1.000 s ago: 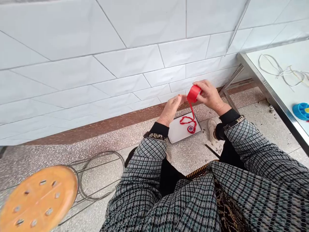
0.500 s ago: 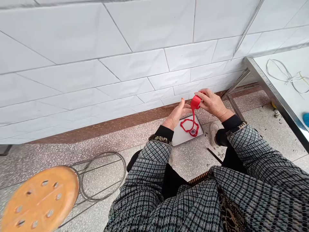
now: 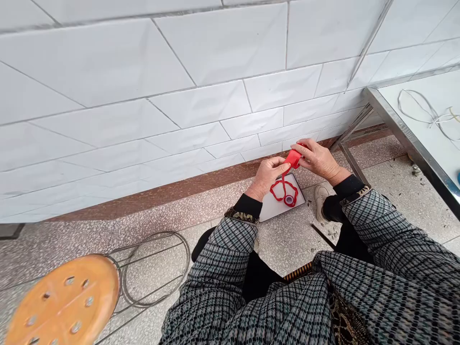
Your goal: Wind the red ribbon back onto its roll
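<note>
My right hand (image 3: 316, 158) is closed around a roll of red tape or ribbon (image 3: 293, 158), held up in front of the wall. The thumb and fingers of my left hand (image 3: 268, 176) pinch the red strip at the roll's left side. From there the strip hangs down in a twisted length to a white board (image 3: 269, 210) on the floor. On that board the red strand (image 3: 276, 195) lies in a loose loop around a small ring-shaped roll (image 3: 289, 200).
An orange round-topped stool (image 3: 68, 297) with metal legs lies at the lower left. At the right stands a metal-framed table (image 3: 398, 127) with thin wires (image 3: 431, 115) on it. White tiled wall (image 3: 230, 43) rises ahead. A dark stick (image 3: 322, 236) and scraps lie on the floor.
My left hand has moved right and closed its fingers on the red strip beside the roll; before, they were spread apart from it. My right hand still holds the roll, slightly lower in view.
</note>
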